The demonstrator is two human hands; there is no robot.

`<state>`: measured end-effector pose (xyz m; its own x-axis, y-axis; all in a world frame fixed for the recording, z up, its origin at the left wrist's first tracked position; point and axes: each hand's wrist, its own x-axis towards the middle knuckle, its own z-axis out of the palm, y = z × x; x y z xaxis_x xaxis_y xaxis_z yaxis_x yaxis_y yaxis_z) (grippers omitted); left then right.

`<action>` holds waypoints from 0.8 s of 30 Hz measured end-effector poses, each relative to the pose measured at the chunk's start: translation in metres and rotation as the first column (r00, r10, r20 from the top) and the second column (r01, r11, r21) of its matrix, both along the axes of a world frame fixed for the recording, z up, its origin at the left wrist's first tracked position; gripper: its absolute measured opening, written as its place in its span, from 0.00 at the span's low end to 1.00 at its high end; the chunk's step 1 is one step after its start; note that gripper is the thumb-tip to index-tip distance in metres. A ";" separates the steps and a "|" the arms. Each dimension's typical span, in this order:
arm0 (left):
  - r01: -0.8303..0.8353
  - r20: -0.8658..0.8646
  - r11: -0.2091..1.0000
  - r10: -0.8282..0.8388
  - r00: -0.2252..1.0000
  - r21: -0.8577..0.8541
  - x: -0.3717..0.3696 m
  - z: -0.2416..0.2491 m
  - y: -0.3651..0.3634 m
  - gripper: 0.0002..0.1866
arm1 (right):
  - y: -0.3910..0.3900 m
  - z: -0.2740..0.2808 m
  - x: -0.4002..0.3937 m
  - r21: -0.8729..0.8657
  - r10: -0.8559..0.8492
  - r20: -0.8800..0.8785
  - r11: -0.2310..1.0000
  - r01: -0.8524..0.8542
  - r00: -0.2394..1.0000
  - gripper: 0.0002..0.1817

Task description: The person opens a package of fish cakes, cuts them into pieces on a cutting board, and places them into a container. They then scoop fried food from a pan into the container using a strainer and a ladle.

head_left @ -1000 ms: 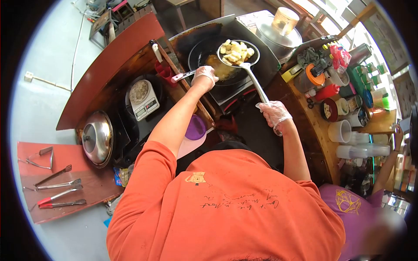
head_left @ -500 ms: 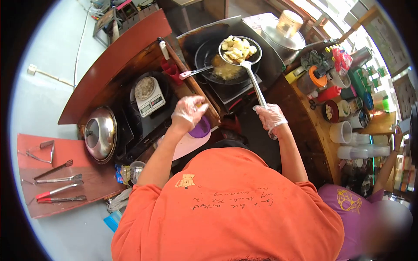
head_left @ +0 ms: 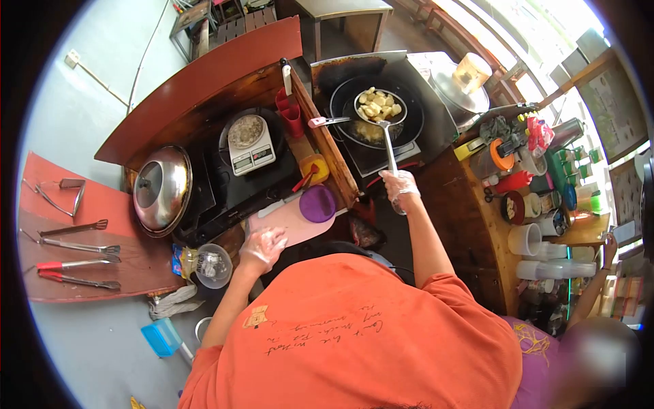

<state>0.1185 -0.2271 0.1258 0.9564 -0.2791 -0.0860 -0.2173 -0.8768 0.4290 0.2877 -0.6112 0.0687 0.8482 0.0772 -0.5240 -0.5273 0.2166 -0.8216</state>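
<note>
My right hand (head_left: 400, 188), in a clear plastic glove, grips the long metal handle of a strainer (head_left: 390, 146). Pale yellow food pieces (head_left: 378, 104) fill the strainer, which is over a dark wok (head_left: 413, 129) with bubbling oil. My left hand (head_left: 264, 247), also gloved, is at the left edge of a pink cutting board (head_left: 289, 232); its fingers are bent, and whether they hold anything is unclear. A purple lid (head_left: 317, 204) lies on the board. A utensil with a pink and white handle (head_left: 318, 122) rests across the wok's left rim.
A kitchen scale (head_left: 252, 160) carries a bowl on the left stove, near a domed metal lid (head_left: 162, 191). Tongs (head_left: 82, 246) lie on a red surface far left. Containers (head_left: 524, 239) crowd the right counter, where another person (head_left: 535, 341) stands. A large pot (head_left: 458, 92) is beyond the wok.
My right hand has lowered the strainer towards the wok. My left hand has moved from near the wooden divider down and left to the board's edge. The view has shifted.
</note>
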 end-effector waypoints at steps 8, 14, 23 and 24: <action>-0.516 -0.250 0.856 0.493 0.834 -0.034 -0.072 -0.037 -0.056 0.17 | -0.021 -0.020 0.021 -0.062 0.089 -0.023 0.994 -0.090 0.996 0.11; -0.463 -0.273 0.887 0.445 0.853 0.001 -0.123 -0.058 -0.107 0.17 | -0.035 -0.043 0.033 -0.073 0.129 -0.031 0.989 -0.131 0.991 0.13; -0.916 -0.003 -0.252 0.965 -0.264 -0.313 -0.245 -0.045 -0.051 0.35 | -0.039 -0.064 0.051 -0.100 0.191 0.054 0.978 -0.185 0.980 0.09; -0.847 0.070 -0.365 0.904 -0.422 -0.385 -0.264 -0.043 -0.036 0.39 | -0.039 -0.069 0.054 -0.093 0.205 0.061 0.975 -0.199 0.977 0.10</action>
<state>-0.1460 -0.2628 0.0832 -0.1388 0.9857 0.0957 0.6962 0.0284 0.7173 0.3414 -0.6506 0.0000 0.8545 0.2083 -0.4758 -0.4932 0.0383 -0.8691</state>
